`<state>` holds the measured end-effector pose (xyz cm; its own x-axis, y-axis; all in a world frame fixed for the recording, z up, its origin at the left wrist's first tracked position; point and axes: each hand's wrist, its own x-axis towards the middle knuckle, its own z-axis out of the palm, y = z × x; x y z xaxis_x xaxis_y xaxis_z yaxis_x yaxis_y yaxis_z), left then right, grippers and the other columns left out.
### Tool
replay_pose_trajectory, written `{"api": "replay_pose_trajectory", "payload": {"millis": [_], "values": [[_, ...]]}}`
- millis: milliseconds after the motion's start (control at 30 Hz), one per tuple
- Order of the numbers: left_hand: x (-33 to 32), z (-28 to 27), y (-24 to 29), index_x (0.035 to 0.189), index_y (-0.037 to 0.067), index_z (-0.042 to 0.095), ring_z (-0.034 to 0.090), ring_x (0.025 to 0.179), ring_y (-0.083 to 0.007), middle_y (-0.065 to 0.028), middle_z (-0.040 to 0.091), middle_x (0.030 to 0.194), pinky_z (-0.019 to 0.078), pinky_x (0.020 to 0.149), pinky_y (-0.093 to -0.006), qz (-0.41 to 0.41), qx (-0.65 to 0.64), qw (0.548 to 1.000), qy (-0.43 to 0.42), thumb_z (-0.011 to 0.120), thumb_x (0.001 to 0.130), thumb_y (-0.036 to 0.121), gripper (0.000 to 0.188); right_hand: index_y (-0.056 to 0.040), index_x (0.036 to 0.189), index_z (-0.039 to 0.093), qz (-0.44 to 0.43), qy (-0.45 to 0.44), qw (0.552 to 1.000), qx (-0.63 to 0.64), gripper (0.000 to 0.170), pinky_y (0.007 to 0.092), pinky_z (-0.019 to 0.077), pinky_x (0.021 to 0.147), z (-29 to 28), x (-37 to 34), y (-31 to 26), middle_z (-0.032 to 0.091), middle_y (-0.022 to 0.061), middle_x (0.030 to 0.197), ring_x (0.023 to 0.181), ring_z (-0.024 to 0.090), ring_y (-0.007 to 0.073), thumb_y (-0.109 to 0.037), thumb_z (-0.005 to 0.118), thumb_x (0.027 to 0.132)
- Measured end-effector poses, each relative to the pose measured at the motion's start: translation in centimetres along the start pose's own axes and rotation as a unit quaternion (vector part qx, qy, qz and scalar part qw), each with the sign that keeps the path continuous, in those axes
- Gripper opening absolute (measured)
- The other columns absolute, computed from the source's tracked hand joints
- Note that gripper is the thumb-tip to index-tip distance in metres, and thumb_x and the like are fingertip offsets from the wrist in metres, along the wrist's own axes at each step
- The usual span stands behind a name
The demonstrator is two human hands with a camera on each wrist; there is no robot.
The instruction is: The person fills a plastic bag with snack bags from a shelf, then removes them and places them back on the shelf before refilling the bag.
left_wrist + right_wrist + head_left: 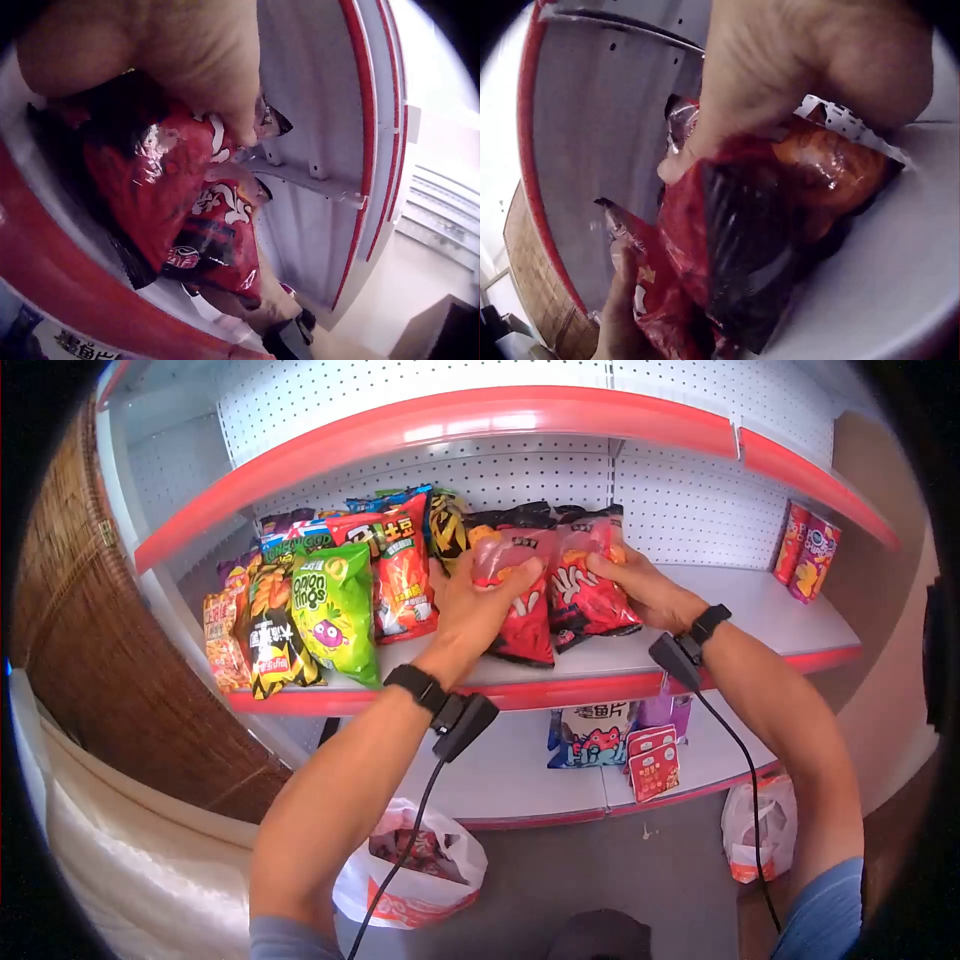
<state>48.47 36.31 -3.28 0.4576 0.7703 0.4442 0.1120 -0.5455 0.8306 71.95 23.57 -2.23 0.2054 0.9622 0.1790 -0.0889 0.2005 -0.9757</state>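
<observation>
Two red-and-black snack bags stand side by side on the middle shelf. My left hand (478,605) grips the left bag (524,622), its thumb across the upper front. The right bag (590,595) is held by my right hand (650,588), thumb on its front near the top. In the left wrist view the left hand (172,52) covers the top of its red bag (161,172). The right wrist view has the right hand (780,75) over its bag (697,225); the fingers behind both bags are hidden. More dark-topped bags stand behind.
Left of the hands are a green onion rings bag (335,610) and several other snack bags. Two cans (814,560) stand at the shelf's right end. A lower shelf (500,770) holds a few packets. Plastic bags (465,852) sit below, and a red-edged shelf (440,428) hangs above.
</observation>
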Motion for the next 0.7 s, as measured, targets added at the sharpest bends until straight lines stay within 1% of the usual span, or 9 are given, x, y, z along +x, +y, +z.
{"api": "replay_pose_trajectory", "payload": {"millis": [100, 167, 200, 233, 433, 533, 567, 633, 700], "values": [[2.5, 1.0, -0.6, 0.154, 0.007, 0.053, 0.007, 0.160, -0.0480, -0.0355, 0.020, 0.166, 0.0197, 0.128, -0.0516, 0.000, 0.033, 0.999, -0.002, 0.080, 0.078, 0.073, 0.104, -0.0120, 0.149, 0.048, 0.021, -0.043, 0.999, 0.013, 0.055, 0.0359, 0.0597, 0.102, -0.7, 2.2, 0.4, 0.065, 0.0083, 0.139, 0.123, 0.067, 0.0185, -0.026, 0.074, 0.102], [5.2, 1.4, -2.8, 0.158, 0.010, 0.051, 0.018, 0.159, -0.0436, -0.0320, 0.024, 0.166, 0.0263, 0.127, -0.0477, 0.011, -0.037, 0.999, -0.002, 0.082, 0.077, 0.071, 0.106, -0.0108, 0.150, 0.048, 0.031, -0.028, 0.998, -0.042, 0.059, 0.0354, 0.0587, 0.102, -2.1, 3.6, 1.5, 0.064, 0.0080, 0.140, 0.124, 0.066, 0.0176, -0.028, 0.076, 0.101], [5.8, 1.2, -3.2, 0.161, 0.012, 0.047, 0.033, 0.155, -0.0381, -0.0283, 0.026, 0.167, 0.0353, 0.123, -0.0445, -0.021, -0.172, 0.980, -0.101, 0.083, 0.078, 0.067, 0.106, -0.0108, 0.150, 0.048, 0.016, -0.038, 0.999, -0.016, 0.063, 0.0353, 0.0577, 0.103, -1.1, 3.2, 1.2, 0.064, 0.0079, 0.140, 0.124, 0.066, 0.0175, -0.031, 0.078, 0.099], [6.3, 1.2, -3.6, 0.159, 0.010, 0.050, 0.042, 0.149, -0.0340, -0.0254, 0.030, 0.165, 0.0410, 0.119, -0.0444, -0.027, -0.168, 0.981, -0.090, 0.083, 0.081, 0.063, 0.100, -0.0107, 0.151, 0.047, 0.001, -0.047, 0.999, 0.010, 0.066, 0.0352, 0.0567, 0.103, -0.5, 2.8, 1.1, 0.064, 0.0078, 0.141, 0.125, 0.065, 0.0175, -0.033, 0.079, 0.098], [5.1, 1.0, -1.7, 0.156, 0.009, 0.052, 0.048, 0.144, -0.0315, -0.0239, 0.037, 0.157, 0.0426, 0.117, -0.0439, -0.003, -0.222, 0.965, -0.139, 0.085, 0.081, 0.060, 0.098, -0.0093, 0.147, 0.051, -0.010, 0.013, 1.000, -0.016, 0.065, 0.0356, 0.0549, 0.105, -0.9, 3.7, 1.9, 0.065, 0.0067, 0.137, 0.124, 0.065, 0.0173, -0.025, 0.084, 0.093], [3.5, 0.9, -1.5, 0.150, 0.004, 0.056, 0.062, 0.126, -0.0238, -0.0190, 0.058, 0.141, 0.0507, 0.108, -0.0372, 0.019, -0.115, 0.993, -0.011, 0.087, 0.087, 0.044, 0.081, -0.0083, 0.144, 0.051, -0.034, 0.030, 0.999, -0.024, 0.064, 0.0347, 0.0554, 0.103, 1.3, 1.5, 0.8, 0.068, 0.0062, 0.131, 0.119, 0.067, 0.0162, -0.021, 0.086, 0.091], [2.6, 0.4, -0.8, 0.150, 0.004, 0.056, 0.062, 0.126, -0.0238, -0.0190, 0.058, 0.141, 0.0507, 0.108, -0.0372, 0.013, -0.113, 0.993, -0.007, 0.087, 0.087, 0.044, 0.081, -0.0078, 0.143, 0.051, -0.036, 0.041, 0.997, -0.055, 0.065, 0.0344, 0.0557, 0.102, 2.2, 0.2, 0.0, 0.069, 0.0060, 0.127, 0.117, 0.068, 0.0156, -0.019, 0.086, 0.090], [0.3, -0.7, 1.3, 0.144, 0.003, 0.059, 0.064, 0.122, -0.0200, -0.0129, 0.067, 0.131, 0.0512, 0.106, -0.0341, 0.053, -0.249, 0.963, -0.086, 0.088, 0.088, 0.038, 0.072, -0.0055, 0.143, 0.050, -0.065, 0.058, 0.994, -0.060, 0.064, 0.0345, 0.0565, 0.101, 4.6, -3.3, -1.5, 0.071, 0.0063, 0.123, 0.114, 0.069, 0.0155, -0.016, 0.085, 0.091], [-2.7, -1.9, 4.0, 0.135, 0.002, 0.062, 0.065, 0.116, -0.0170, -0.0070, 0.071, 0.122, 0.0523, 0.101, -0.0324, 0.104, -0.289, 0.945, -0.112, 0.091, 0.085, 0.034, 0.066, -0.0037, 0.143, 0.049, -0.157, 0.100, 0.977, -0.106, 0.066, 0.0360, 0.0565, 0.101, 7.0, -7.0, -2.9, 0.071, 0.0071, 0.123, 0.114, 0.069, 0.0180, -0.016, 0.086, 0.090]]}}
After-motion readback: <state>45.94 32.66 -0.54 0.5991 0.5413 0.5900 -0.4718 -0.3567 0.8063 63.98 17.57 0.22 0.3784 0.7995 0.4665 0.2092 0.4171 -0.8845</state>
